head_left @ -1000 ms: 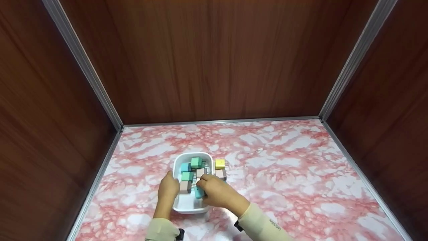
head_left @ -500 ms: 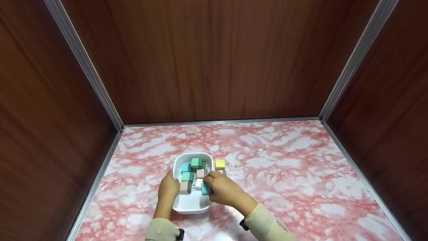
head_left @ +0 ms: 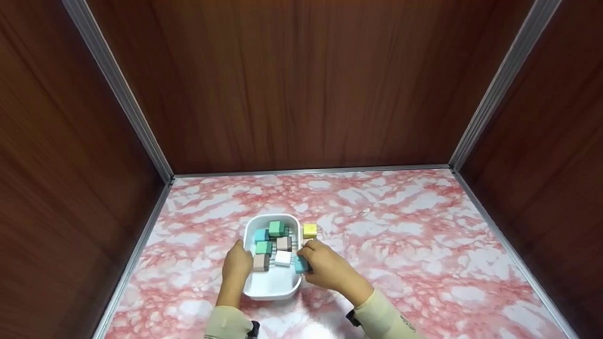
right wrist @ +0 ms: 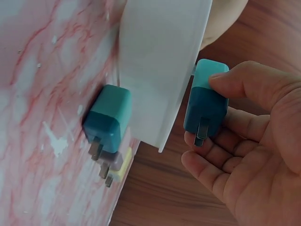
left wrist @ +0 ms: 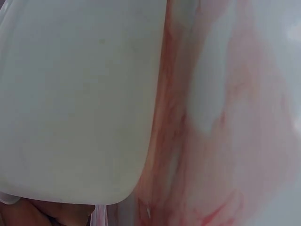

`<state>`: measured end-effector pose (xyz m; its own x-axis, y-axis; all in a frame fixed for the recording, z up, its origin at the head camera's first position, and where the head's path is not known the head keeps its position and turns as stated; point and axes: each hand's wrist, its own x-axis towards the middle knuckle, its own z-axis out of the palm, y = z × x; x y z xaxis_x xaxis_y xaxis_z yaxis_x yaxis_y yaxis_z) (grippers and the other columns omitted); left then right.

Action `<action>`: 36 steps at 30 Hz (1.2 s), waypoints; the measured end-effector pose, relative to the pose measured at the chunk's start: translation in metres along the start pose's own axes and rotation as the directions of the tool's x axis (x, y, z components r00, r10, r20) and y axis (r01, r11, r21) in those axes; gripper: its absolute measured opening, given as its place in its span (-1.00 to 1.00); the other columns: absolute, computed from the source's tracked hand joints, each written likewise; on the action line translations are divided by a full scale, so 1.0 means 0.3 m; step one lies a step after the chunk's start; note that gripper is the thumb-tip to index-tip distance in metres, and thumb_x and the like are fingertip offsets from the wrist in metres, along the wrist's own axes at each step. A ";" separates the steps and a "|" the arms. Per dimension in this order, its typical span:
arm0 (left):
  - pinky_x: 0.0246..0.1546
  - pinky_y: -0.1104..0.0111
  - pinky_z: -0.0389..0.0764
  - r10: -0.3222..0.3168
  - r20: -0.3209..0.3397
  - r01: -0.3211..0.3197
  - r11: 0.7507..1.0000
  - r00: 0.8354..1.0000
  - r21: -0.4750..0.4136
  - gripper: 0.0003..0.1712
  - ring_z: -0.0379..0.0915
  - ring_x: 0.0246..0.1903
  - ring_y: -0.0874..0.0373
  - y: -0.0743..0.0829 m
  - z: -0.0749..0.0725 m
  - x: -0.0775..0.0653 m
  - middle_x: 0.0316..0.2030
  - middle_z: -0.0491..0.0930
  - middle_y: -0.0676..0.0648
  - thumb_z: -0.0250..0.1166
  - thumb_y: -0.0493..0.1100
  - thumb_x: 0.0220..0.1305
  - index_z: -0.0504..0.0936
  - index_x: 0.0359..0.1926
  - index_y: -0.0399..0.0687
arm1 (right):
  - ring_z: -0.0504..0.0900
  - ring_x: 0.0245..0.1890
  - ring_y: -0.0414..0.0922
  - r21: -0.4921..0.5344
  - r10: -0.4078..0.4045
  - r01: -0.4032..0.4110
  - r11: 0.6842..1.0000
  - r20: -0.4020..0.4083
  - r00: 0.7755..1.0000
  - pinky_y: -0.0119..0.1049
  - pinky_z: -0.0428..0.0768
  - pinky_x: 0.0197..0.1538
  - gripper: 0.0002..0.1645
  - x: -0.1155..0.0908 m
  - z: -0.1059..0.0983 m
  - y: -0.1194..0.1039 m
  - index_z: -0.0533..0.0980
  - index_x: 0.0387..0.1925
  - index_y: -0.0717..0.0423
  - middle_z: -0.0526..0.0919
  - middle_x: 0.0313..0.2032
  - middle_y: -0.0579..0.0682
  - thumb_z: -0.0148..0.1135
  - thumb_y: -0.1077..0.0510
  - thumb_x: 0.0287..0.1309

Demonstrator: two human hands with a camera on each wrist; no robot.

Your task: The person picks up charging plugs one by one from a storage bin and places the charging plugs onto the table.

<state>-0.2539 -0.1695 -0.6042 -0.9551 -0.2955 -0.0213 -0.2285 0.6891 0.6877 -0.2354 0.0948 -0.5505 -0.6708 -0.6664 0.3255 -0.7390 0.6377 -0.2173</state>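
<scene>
A two-tone teal plug charger (right wrist: 207,99) is pinched between the thumb and fingers of my right hand (head_left: 332,268), its metal prongs bare. In the head view this charger overlaps the right rim of a white plastic bin (head_left: 271,288). My left hand (head_left: 237,263) grips the bin's left side; in the left wrist view only a bit of its fingers (left wrist: 51,214) shows by the bin's edge. Inside the bin lie several chargers: a white one (head_left: 283,258), green ones (head_left: 276,229), a blue one (head_left: 261,235) and brownish ones (head_left: 261,262).
On the pink marbled tabletop (head_left: 400,226), right of the bin, a yellow charger (head_left: 310,230) lies in a row with a brownish one (right wrist: 112,159) and a teal one (right wrist: 108,115). Dark wood-look panels (head_left: 301,84) with metal edging enclose the table's back and sides.
My right hand has moved right with the teal charger, from over the bin's inside to its right rim. The white charger has come into full view. My left hand has stayed put.
</scene>
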 end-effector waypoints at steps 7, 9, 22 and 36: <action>0.12 -0.16 0.52 -0.009 0.002 0.009 1.000 1.000 -0.005 -0.49 0.54 0.13 -0.38 0.005 0.001 0.000 0.11 0.60 -0.45 0.06 -0.29 0.40 0.43 0.30 -0.44 | 0.54 -0.19 -0.17 0.028 0.051 -0.051 0.998 0.016 0.999 -0.25 0.62 -0.05 -0.52 -0.020 -0.008 0.014 0.65 -0.10 0.11 0.60 -0.19 -0.07 0.55 0.20 -0.18; 0.10 -0.16 0.53 -0.010 0.001 0.010 1.000 1.000 -0.005 -0.50 0.56 0.11 -0.38 0.005 0.000 0.000 0.09 0.60 -0.45 0.06 -0.29 0.39 0.43 0.30 -0.44 | 0.55 -0.18 -0.15 0.034 0.065 -0.066 0.997 0.020 0.998 -0.23 0.62 -0.04 -0.52 -0.024 -0.008 0.017 0.65 -0.10 0.11 0.60 -0.19 -0.07 0.56 0.19 -0.17; 0.03 -0.19 0.54 0.007 -0.006 -0.007 1.000 1.000 -0.022 -0.56 0.59 0.06 -0.36 0.003 0.003 -0.005 0.03 0.65 -0.42 0.03 -0.30 0.39 0.49 0.22 -0.42 | 0.57 -0.14 -0.14 0.054 0.085 -0.087 0.995 0.038 0.996 -0.20 0.62 -0.01 -0.36 -0.056 0.007 0.031 0.64 0.06 0.13 0.62 -0.15 -0.05 0.54 0.24 -0.21; 0.12 -0.19 0.50 -0.012 0.007 0.012 1.000 1.000 -0.008 -0.46 0.52 0.16 -0.39 -0.003 0.007 0.004 0.16 0.57 -0.46 0.03 -0.27 0.42 0.40 0.36 -0.40 | 0.61 -0.18 -0.11 0.031 0.087 -0.089 0.996 0.043 0.995 -0.16 0.65 -0.03 -0.53 -0.073 0.038 0.031 0.67 -0.11 0.09 0.64 -0.17 -0.06 0.53 0.22 -0.20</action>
<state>-0.2553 -0.1692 -0.6065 -0.9535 -0.2992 -0.0349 -0.2388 0.6800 0.6932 -0.2283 0.1109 -0.5701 -0.7349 -0.6241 0.2654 -0.6781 0.6819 -0.2742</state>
